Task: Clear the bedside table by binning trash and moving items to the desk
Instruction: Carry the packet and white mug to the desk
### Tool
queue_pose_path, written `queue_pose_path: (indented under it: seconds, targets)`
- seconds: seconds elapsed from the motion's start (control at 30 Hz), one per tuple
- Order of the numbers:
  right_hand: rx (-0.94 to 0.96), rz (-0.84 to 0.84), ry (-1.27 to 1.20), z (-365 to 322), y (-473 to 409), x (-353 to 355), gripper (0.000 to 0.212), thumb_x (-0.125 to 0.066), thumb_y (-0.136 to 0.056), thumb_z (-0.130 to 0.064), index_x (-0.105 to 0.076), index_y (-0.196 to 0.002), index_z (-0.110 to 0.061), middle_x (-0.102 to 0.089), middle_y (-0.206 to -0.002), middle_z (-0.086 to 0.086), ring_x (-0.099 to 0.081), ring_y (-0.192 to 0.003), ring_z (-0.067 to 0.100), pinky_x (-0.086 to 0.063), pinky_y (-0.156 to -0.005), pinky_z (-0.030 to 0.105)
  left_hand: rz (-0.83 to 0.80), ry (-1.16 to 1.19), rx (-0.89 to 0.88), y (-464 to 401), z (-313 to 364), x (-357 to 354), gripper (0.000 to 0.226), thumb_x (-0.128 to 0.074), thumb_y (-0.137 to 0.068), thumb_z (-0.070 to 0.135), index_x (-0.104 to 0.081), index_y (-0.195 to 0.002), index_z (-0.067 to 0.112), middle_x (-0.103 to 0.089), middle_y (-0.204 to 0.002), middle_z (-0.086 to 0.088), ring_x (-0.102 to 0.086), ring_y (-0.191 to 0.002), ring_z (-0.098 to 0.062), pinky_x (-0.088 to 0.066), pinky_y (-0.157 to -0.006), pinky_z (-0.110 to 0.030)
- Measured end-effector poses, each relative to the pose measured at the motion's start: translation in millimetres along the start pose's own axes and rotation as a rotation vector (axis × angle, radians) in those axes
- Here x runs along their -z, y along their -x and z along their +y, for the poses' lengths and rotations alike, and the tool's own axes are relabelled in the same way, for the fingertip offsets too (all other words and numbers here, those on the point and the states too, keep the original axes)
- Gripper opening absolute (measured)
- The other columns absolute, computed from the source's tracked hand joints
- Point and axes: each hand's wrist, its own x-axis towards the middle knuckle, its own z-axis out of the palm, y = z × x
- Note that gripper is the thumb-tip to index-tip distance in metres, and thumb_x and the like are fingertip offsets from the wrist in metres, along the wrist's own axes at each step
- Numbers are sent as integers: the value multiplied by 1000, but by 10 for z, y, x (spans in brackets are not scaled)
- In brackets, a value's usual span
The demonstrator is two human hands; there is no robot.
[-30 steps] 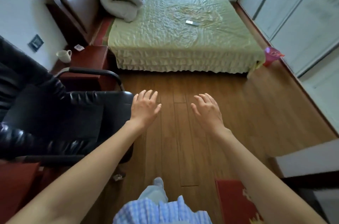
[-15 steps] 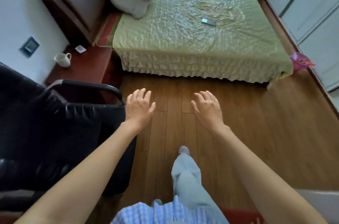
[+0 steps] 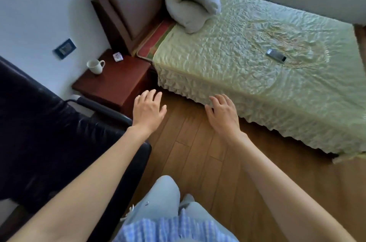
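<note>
Both hands, left (image 3: 147, 110) and right (image 3: 223, 116), reach out spread and empty, likely toward the mug (image 3: 95, 66) and wrapper (image 3: 117, 56) on the tabletop (image 3: 118, 81).

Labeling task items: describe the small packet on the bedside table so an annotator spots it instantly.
Find the red-brown bedside table between the bed and the wall. The small packet lies flat at its far corner by the headboard, unlike the upright white mug.
</note>
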Motion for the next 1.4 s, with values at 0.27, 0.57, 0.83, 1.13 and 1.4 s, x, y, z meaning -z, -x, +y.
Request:
queue_pose_path:
  seconds: [0.27,0.57,0.83,1.13,1.4]
  targets:
    - [146,-95,3,-286,-1462,-368,47,-37,-100,-37,-43,-139,-12,-42,-145,9,-25,-141,27,-21,-117,44,-18,-30,167,-1000,-571,-249,50,-54,-90,33,-48,-133,9,-49,-139,-14,-39,-132,-30,-32,-107,-46]
    - [286,-114,-35,-896,-2935,-635,37,-43,-98,-30,-52,-128,-10,-53,-131,9,-37,-132,28,-28,-110,40,-4,-39,288,-2110,-1242,-265,50,-55,-90,32,-49,-132,7,-51,-136,-15,-42,-129,-31,-36,-105,-46]
    - [438,-222,-22,-1341,-4202,-1002,42,-40,-99,-33,-49,-134,-11,-48,-138,7,-34,-135,26,-28,-111,41,-9,-64,488,-2779,-1780,-396,49,-57,-89,32,-50,-131,7,-53,-134,-16,-44,-128,-32,-39,-104,-47]
    - [702,-300,-1,-1858,-5787,-1450,44,-42,-98,-34,-50,-133,-10,-49,-140,10,-33,-137,27,-26,-114,41,5,-67,768,-3749,-2146,-582,49,-54,-91,33,-49,-133,8,-51,-137,-15,-44,-129,-30,-38,-105,-45]
    - [905,-457,35,-2248,-6597,-1928,42,-47,-96,-28,-52,-132,-6,-51,-139,14,-36,-136,31,-27,-113,42,-17,-16,1032,-4186,-2395,-842,49,-54,-91,36,-50,-133,11,-53,-136,-12,-46,-128,-29,-39,-106,-45]
